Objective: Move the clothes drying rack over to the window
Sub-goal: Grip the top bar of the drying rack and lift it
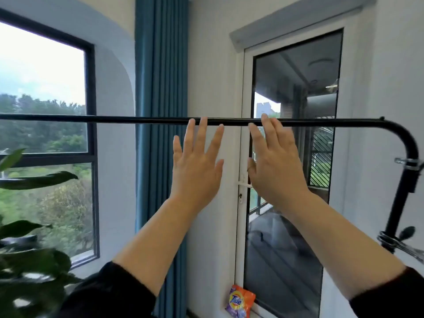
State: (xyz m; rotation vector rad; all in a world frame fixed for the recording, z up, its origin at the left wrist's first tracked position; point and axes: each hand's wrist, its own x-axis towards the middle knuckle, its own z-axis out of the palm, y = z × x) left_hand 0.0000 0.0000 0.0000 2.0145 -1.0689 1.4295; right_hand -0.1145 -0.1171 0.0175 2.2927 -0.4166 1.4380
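Note:
The drying rack's black top bar (114, 118) runs level across the whole view at eye height and bends down at the far right into an upright post (403, 180) with metal clamps. My left hand (197, 161) and my right hand (273, 161) are raised side by side at the bar's middle, palms forward and fingers spread. Only the fingertips reach the bar; neither hand is wrapped around it. The window (43, 106) with its dark frame fills the left side, behind the bar.
A blue curtain (160, 65) hangs between the window and a white glazed door (291, 157) straight ahead. A leafy plant (29, 260) stands at the lower left. An orange detergent bag (241, 301) lies on the floor by the door.

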